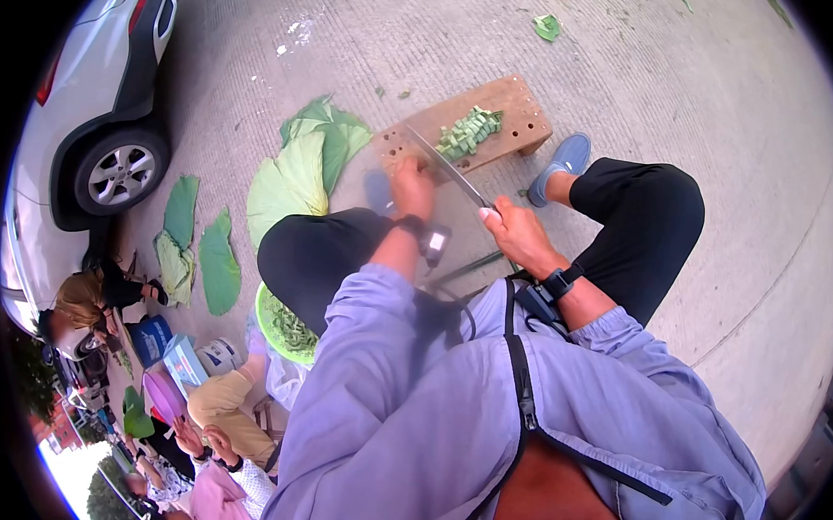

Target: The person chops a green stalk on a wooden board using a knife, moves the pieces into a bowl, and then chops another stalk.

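Note:
My right hand (pixel 520 233) is closed round the handle of a knife (pixel 450 172), whose long blade slants up and left over the near end of a low wooden bench (pixel 526 102). My left hand (pixel 412 187) is beside the blade at the bench's left end. Its fingers are curled together and slightly blurred; whatever they hold cannot be made out. On the bench top, just beyond the blade, lies a pile of chopped green leaf strips (pixel 471 132).
Large green leaves (pixel 295 176) lie on the concrete left of the bench. By my left knee stands a green bowl (pixel 267 317) of shredded greens. A white car (pixel 98 107) is parked at the left. Other people sit at lower left near a blue box (pixel 149 338) and a white bucket (pixel 219 355).

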Motion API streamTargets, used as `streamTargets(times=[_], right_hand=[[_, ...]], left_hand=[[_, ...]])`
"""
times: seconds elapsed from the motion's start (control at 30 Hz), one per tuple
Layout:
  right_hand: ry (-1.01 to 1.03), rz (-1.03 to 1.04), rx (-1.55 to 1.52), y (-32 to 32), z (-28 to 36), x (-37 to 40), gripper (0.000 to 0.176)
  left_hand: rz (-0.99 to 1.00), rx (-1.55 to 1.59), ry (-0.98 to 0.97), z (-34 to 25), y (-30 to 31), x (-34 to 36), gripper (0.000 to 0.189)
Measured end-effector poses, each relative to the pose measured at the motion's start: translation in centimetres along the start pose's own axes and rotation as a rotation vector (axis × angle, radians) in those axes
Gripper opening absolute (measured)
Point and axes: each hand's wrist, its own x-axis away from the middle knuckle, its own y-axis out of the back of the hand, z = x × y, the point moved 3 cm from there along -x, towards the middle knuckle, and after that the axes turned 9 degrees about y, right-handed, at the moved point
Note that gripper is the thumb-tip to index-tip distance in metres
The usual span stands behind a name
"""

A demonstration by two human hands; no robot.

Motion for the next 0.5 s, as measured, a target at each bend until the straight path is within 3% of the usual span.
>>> streamTargets(times=[0.5], right_hand=[[0.031, 0.008, -0.021, 0.41, 0.55, 0.32, 0.043]], left_hand=[[-0.025, -0.002, 0.015, 0.05, 0.05, -0.07, 0.013]])
